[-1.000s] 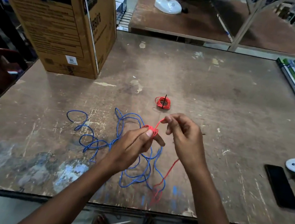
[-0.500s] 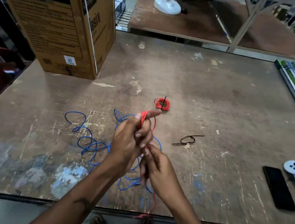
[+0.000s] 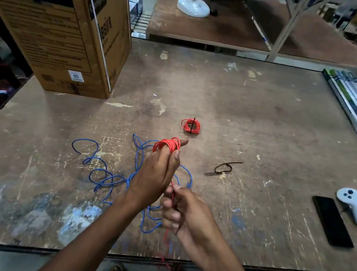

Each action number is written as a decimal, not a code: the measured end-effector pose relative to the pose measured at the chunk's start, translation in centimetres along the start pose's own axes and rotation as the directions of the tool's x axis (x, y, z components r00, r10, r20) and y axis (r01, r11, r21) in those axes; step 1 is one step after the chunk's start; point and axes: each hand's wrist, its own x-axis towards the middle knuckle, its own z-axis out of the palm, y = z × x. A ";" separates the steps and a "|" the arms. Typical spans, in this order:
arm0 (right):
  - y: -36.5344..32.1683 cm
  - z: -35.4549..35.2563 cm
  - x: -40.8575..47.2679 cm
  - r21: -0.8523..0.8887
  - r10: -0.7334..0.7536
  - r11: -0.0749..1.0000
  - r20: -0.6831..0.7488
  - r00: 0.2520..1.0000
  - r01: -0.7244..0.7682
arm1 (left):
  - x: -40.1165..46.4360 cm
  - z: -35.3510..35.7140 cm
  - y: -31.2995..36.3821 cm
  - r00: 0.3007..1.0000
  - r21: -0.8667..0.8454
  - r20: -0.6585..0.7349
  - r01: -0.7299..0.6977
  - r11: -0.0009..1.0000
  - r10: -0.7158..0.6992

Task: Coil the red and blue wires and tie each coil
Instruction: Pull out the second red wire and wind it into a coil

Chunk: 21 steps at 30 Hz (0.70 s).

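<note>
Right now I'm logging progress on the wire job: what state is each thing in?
red wire: partly coiled round left hand's fingers, tail hanging off the table edge
left hand: holding the coil
right hand: gripping the red tail
red coil: finished, tied
blue wire: loose, uncoiled
black tie: loosely looped, unused
phone: screen dark
</note>
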 end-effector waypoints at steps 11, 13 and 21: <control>-0.7 -1.5 0.1 -0.357 -0.053 0.933 -0.053 0.997 0.031 | 0.3 -1.1 -2.3 0.965 0.213 0.121 -0.253 0.944 0.231; -1.4 -1.9 -0.1 -0.748 -0.271 0.644 -0.028 0.962 0.160 | 0.0 -1.3 -3.2 0.972 0.249 0.108 -0.228 0.941 0.207; -2.1 -2.9 2.3 -0.646 -0.430 0.715 -0.103 0.897 0.268 | -0.4 -3.0 -2.2 0.958 -0.038 0.242 -0.151 0.988 0.156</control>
